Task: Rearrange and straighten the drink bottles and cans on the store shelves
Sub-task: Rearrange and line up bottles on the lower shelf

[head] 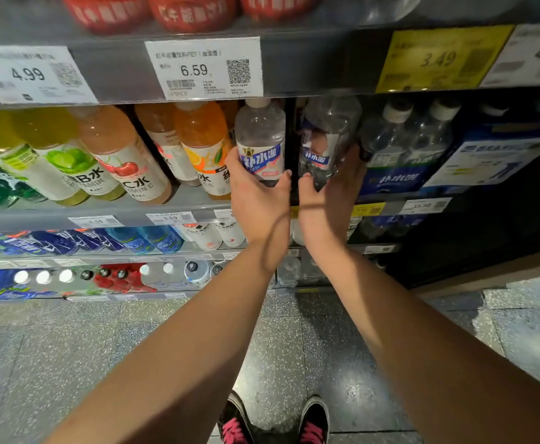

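the left hand grasps a clear bottle at its label, upright at the front of the middle shelf; the right hand wraps a second, tilted bottle beside it. handling both at once, a loose hold could tip one off the edge or into the orange bottles. labels read 补水啦; price tags show 6.59 and 4.99.
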